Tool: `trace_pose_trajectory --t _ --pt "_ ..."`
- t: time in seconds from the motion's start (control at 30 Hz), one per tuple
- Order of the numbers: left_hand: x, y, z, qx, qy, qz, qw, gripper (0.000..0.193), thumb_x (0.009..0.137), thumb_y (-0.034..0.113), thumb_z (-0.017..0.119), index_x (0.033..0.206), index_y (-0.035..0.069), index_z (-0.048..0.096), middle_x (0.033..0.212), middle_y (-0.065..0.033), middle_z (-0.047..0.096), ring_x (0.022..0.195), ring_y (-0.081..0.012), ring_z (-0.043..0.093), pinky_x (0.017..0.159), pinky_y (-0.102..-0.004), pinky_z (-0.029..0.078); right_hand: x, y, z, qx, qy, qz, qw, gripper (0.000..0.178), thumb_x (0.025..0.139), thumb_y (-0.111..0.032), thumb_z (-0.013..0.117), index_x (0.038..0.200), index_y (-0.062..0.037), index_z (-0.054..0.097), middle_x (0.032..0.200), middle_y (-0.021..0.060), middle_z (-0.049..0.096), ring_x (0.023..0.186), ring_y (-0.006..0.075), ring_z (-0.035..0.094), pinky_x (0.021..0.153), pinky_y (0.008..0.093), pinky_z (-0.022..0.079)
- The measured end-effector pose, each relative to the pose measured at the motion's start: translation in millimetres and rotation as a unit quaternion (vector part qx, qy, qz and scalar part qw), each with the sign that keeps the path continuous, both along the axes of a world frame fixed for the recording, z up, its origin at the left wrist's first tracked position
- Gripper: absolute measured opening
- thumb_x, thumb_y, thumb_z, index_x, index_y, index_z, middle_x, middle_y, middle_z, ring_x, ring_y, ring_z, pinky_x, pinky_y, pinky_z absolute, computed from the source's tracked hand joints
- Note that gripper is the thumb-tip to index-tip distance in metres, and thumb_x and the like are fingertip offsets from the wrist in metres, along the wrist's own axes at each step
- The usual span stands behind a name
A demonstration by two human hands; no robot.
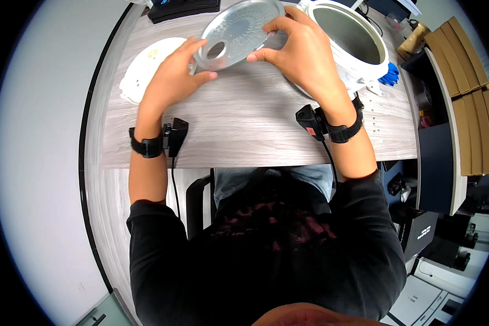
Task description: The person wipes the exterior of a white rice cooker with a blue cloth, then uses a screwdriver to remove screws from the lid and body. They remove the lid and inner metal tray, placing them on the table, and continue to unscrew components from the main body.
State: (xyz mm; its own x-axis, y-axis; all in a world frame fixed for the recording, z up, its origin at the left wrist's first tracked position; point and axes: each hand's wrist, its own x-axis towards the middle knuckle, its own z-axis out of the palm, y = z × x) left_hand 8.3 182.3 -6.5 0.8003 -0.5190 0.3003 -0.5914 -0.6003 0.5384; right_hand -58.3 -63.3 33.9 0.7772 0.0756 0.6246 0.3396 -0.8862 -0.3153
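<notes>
My left hand (171, 79) and my right hand (304, 54) hold a round silver metal plate (236, 32) between them, tilted above the far side of the table. It looks like the inner lid of a rice cooker, with an oval hole near its left edge and a pattern of small marks in the middle. My left fingers and thumb grip its left rim; my right fingers are curled at its right edge. Just right of my right hand stands a white rice cooker body (358, 73), open at the top, its grey inside showing. Partly behind my left hand lies a round white cover (138, 70).
A black case (182, 10) is at the table's far left edge. Beside the cooker are a blue bundle (390, 75) and several small screw-like bits (376, 117). Brown cardboard boxes (462, 65) stand on a shelf at right. Cables (175, 187) trail from devices on both wrists.
</notes>
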Motion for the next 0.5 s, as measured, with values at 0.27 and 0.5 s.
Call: trace_pose_trajectory --t 0.27,0.5 --pt "-8 -21 -29 0.101 -0.012 -0.012 0.995 0.066 0.084 0.031 0.076 0.140 0.002 0.054 0.149 -0.0229 0.046 0.125 -0.0331 0.057 0.103 -0.0412 0.047 32 7 -52 -0.002 0.081 -0.051 0.995 0.058 0.061 -0.041 0.090 0.099 -0.0013 0.072 0.103 0.0175 0.066 0.093 0.0342 0.067 0.079 0.0425 0.054" --pt "-2 -30 -41 0.122 0.053 -0.049 0.990 0.073 0.086 0.036 0.074 0.142 -0.002 0.049 0.151 -0.0252 0.043 0.140 -0.0414 0.040 0.114 -0.0468 0.036 53 5 -86 0.026 0.129 -0.050 0.990 0.061 0.065 -0.045 0.089 0.100 0.0016 0.071 0.098 0.0166 0.067 0.089 0.0323 0.068 0.077 0.0420 0.055"
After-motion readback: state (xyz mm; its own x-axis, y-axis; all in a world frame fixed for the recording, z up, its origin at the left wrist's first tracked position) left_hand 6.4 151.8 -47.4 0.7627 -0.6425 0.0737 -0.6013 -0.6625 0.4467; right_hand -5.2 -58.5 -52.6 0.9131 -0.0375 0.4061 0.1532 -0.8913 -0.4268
